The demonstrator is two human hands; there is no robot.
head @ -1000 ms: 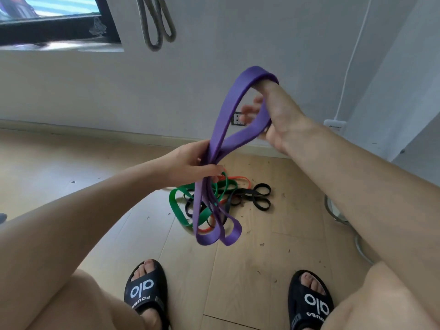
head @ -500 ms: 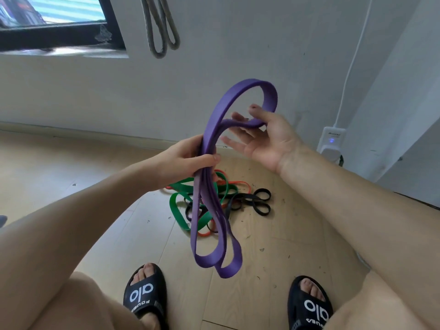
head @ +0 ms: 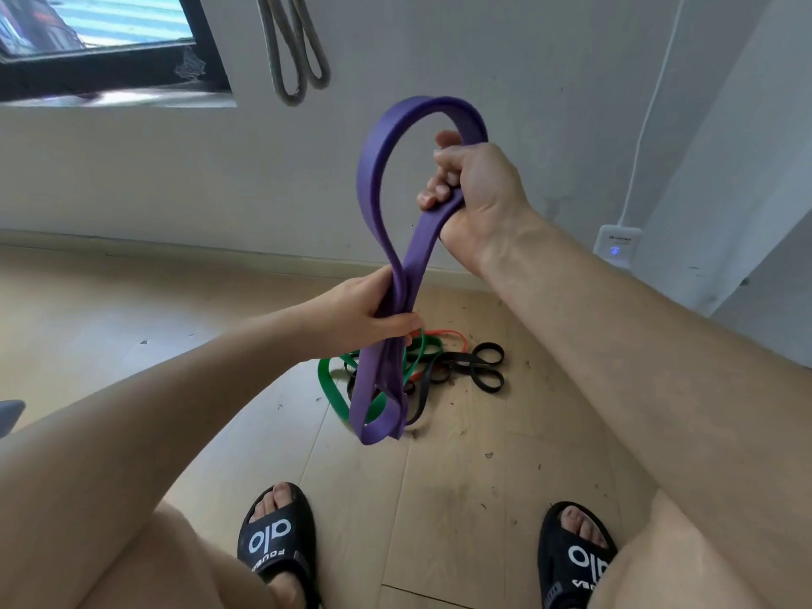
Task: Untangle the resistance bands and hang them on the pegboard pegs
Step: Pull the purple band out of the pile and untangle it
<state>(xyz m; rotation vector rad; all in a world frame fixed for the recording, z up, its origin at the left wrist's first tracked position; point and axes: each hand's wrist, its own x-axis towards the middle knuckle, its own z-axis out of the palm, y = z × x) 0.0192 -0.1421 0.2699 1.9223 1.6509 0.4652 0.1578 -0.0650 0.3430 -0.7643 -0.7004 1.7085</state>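
- Right hand (head: 479, 191) fingers (head: 439, 193) clamp the purple resistance band (head: 373, 169) loop; left hand (head: 373, 314) fingers grip its strands below.
- Risk: the doubled tail under the left fingers may stay twisted, snagging when hung.

Single head-worn view looks forward and down, close over raised forearms

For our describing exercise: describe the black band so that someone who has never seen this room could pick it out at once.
Start at the wooden floor near the white wall, ahead of the two sandals. A heap of bands lies there, below the purple band held in both hands. The black band is its right-hand part, thin and looped, unlike the wider green band at the left.
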